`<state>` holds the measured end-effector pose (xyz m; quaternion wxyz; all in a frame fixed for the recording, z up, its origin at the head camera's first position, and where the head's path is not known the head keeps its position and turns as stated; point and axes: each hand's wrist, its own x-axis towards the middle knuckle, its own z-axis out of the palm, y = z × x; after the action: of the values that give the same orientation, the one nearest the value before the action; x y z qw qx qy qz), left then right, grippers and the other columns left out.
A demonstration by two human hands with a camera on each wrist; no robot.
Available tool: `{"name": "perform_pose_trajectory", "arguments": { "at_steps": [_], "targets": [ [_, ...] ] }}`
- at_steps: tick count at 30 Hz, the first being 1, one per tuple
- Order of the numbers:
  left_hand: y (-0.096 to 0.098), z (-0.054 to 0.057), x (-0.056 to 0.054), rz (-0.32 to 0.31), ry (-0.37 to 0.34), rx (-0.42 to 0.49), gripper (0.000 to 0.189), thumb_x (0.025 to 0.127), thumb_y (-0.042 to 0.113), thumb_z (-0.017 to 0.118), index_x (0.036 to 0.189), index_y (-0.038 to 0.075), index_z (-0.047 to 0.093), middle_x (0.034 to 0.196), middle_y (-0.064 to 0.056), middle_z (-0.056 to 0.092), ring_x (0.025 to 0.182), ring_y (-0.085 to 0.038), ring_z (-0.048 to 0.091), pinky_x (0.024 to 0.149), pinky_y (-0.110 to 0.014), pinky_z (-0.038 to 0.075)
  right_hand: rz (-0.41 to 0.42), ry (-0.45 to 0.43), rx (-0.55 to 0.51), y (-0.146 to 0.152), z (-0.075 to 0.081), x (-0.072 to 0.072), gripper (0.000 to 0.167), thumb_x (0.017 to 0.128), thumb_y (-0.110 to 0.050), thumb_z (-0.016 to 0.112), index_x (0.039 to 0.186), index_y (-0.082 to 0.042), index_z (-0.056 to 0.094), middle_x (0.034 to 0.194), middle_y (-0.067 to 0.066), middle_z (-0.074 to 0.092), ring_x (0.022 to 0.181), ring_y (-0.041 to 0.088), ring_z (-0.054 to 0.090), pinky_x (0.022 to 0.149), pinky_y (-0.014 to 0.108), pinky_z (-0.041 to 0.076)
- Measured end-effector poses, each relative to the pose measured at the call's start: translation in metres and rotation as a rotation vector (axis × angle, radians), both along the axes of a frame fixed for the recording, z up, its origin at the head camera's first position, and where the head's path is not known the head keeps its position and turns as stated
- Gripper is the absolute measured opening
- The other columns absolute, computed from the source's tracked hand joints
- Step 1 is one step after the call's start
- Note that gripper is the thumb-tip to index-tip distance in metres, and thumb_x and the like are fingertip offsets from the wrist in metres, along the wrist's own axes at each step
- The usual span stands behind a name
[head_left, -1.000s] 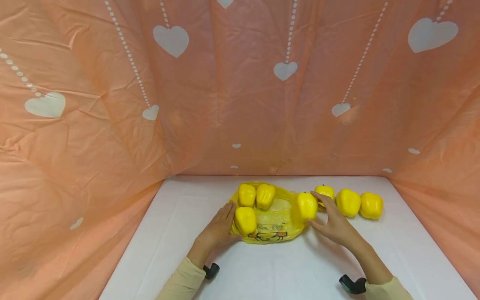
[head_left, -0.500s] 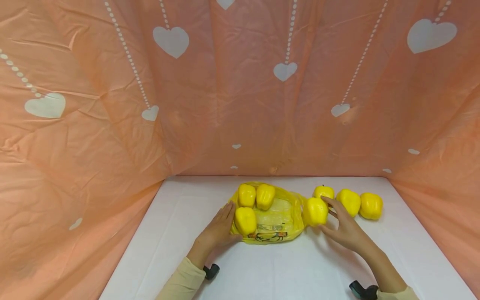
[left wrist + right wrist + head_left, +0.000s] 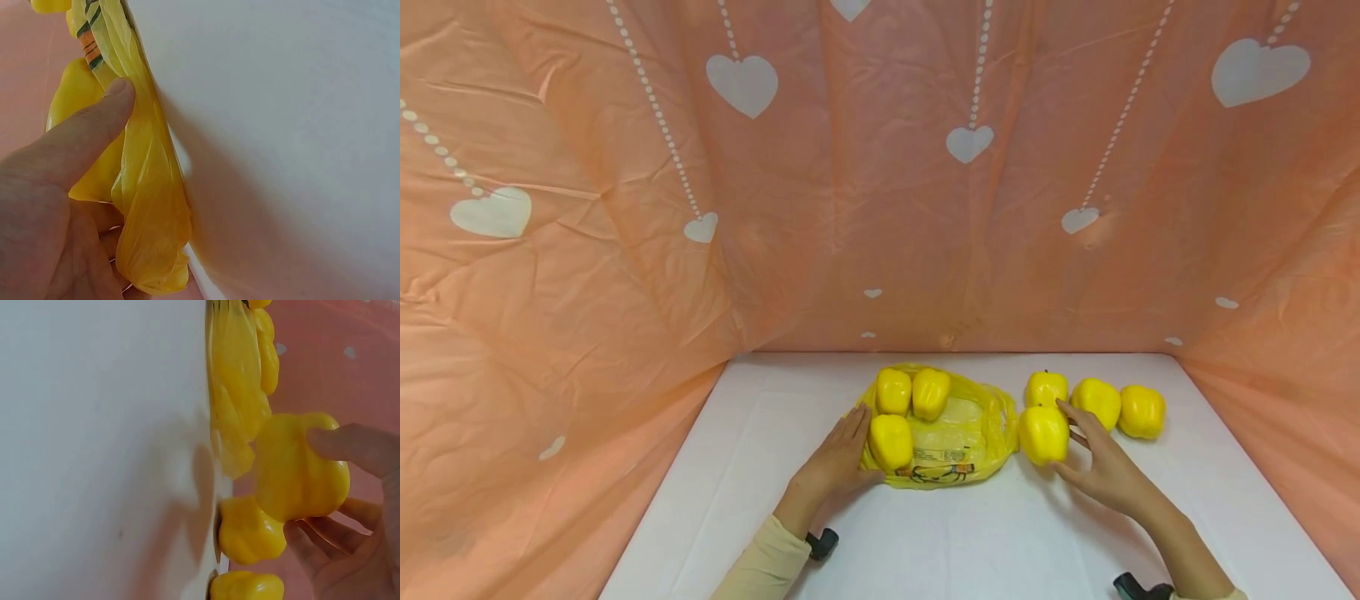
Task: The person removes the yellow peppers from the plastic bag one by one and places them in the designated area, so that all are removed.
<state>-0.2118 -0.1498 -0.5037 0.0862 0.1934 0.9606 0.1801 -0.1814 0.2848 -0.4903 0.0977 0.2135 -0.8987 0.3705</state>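
A yellow plastic bag (image 3: 958, 429) lies spread on the table, with three yellow bell peppers on its left part; one is the front pepper (image 3: 891, 442). My left hand (image 3: 841, 450) rests against the bag's left edge beside that pepper, fingers straight. The left wrist view has the thumb (image 3: 87, 134) touching the thin plastic. Just right of the bag, my right hand (image 3: 1105, 467) holds another bell pepper (image 3: 1043, 435) between thumb and fingers. In the right wrist view this held pepper (image 3: 300, 469) hangs off the table surface.
Three more bell peppers stand in a row at the back right: a left one (image 3: 1047, 388) partly behind the held pepper, a middle one (image 3: 1096, 405) and a right one (image 3: 1142, 412). A peach curtain (image 3: 880, 208) with white hearts surrounds the white table (image 3: 925, 542).
My right hand has carried its bell pepper rightward and toward me, from over the bag's right edge to beside the bag. The left hand has stayed in place.
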Motion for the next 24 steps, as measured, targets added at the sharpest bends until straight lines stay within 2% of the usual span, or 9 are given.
{"name": "perform_pose_trajectory", "arguments": {
  "at_steps": [4, 7, 10, 12, 14, 17, 18, 20, 24],
  "targets": [
    [0.000, 0.000, 0.001, -0.003, 0.008, 0.010, 0.108, 0.095, 0.038, 0.084, 0.168, -0.008, 0.019, 0.177, -0.024, 0.017, 0.165, -0.037, 0.017, 0.135, -0.050, 0.019, 0.001, 0.010, 0.014, 0.004, -0.002, 0.002, 0.091, 0.084, -0.006, 0.090, 0.158, 0.009, 0.038, 0.151, 0.031, 0.045, 0.132, 0.054, 0.053, 0.104, 0.055, 0.052],
    [0.000, -0.001, 0.000, -0.004, 0.010, 0.017, 0.108, 0.094, 0.037, 0.085, 0.167, -0.008, 0.019, 0.177, -0.024, 0.017, 0.165, -0.037, 0.017, 0.134, -0.051, 0.020, 0.000, 0.024, 0.013, 0.008, -0.004, 0.003, 0.090, 0.084, -0.005, 0.090, 0.157, 0.010, 0.039, 0.152, 0.031, 0.045, 0.132, 0.052, 0.053, 0.109, 0.025, 0.052],
    [0.000, -0.001, 0.000, -0.003, 0.001, 0.015, 0.109, 0.094, 0.038, 0.084, 0.168, -0.008, 0.018, 0.177, -0.024, 0.017, 0.165, -0.037, 0.017, 0.134, -0.051, 0.019, 0.005, 0.034, 0.002, 0.010, -0.008, 0.005, 0.090, 0.083, -0.003, 0.090, 0.156, 0.011, 0.039, 0.152, 0.032, 0.044, 0.129, 0.051, 0.052, 0.106, 0.000, 0.035],
    [0.000, -0.002, 0.000, -0.002, -0.004, 0.013, 0.109, 0.094, 0.039, 0.084, 0.168, -0.007, 0.018, 0.177, -0.023, 0.017, 0.165, -0.037, 0.017, 0.135, -0.051, 0.018, 0.006, 0.034, -0.003, 0.011, -0.009, 0.005, 0.091, 0.082, -0.002, 0.090, 0.155, 0.011, 0.038, 0.152, 0.032, 0.044, 0.128, 0.050, 0.051, 0.104, -0.002, 0.031],
    [0.000, -0.002, 0.000, 0.001, -0.009, 0.009, 0.109, 0.095, 0.039, 0.083, 0.168, -0.007, 0.017, 0.177, -0.023, 0.016, 0.165, -0.036, 0.016, 0.135, -0.050, 0.017, 0.002, 0.023, -0.002, 0.012, -0.011, 0.005, 0.091, 0.082, -0.003, 0.090, 0.155, 0.011, 0.038, 0.153, 0.032, 0.043, 0.128, 0.051, 0.051, 0.107, 0.002, 0.037],
    [0.000, -0.002, 0.001, 0.004, -0.010, 0.015, 0.109, 0.094, 0.038, 0.084, 0.168, -0.007, 0.018, 0.177, -0.023, 0.016, 0.165, -0.036, 0.016, 0.135, -0.050, 0.018, -0.010, -0.005, 0.008, 0.013, -0.011, 0.006, 0.091, 0.082, -0.003, 0.091, 0.156, 0.010, 0.037, 0.153, 0.032, 0.043, 0.131, 0.052, 0.052, 0.110, 0.030, 0.053],
    [0.000, -0.002, 0.001, 0.004, -0.010, 0.017, 0.109, 0.094, 0.038, 0.084, 0.168, -0.007, 0.018, 0.177, -0.023, 0.016, 0.165, -0.037, 0.016, 0.135, -0.050, 0.018, -0.013, -0.011, 0.008, 0.013, -0.012, 0.006, 0.092, 0.082, -0.004, 0.091, 0.156, 0.010, 0.037, 0.153, 0.031, 0.043, 0.132, 0.051, 0.052, 0.110, 0.031, 0.053],
    [-0.001, -0.003, 0.000, 0.001, -0.004, 0.017, 0.108, 0.094, 0.037, 0.084, 0.168, -0.007, 0.018, 0.177, -0.023, 0.016, 0.165, -0.037, 0.016, 0.135, -0.050, 0.019, -0.013, -0.018, 0.006, 0.013, -0.013, 0.005, 0.092, 0.082, -0.004, 0.091, 0.156, 0.010, 0.038, 0.153, 0.031, 0.043, 0.131, 0.050, 0.052, 0.110, 0.029, 0.052],
    [-0.001, -0.002, 0.000, -0.007, 0.010, 0.010, 0.108, 0.095, 0.037, 0.084, 0.168, -0.008, 0.018, 0.177, -0.024, 0.017, 0.165, -0.037, 0.017, 0.134, -0.050, 0.019, -0.006, -0.021, -0.012, 0.014, -0.016, 0.004, 0.091, 0.082, -0.003, 0.091, 0.155, 0.011, 0.039, 0.152, 0.031, 0.045, 0.128, 0.047, 0.051, 0.107, 0.005, 0.041]
  ]
}}
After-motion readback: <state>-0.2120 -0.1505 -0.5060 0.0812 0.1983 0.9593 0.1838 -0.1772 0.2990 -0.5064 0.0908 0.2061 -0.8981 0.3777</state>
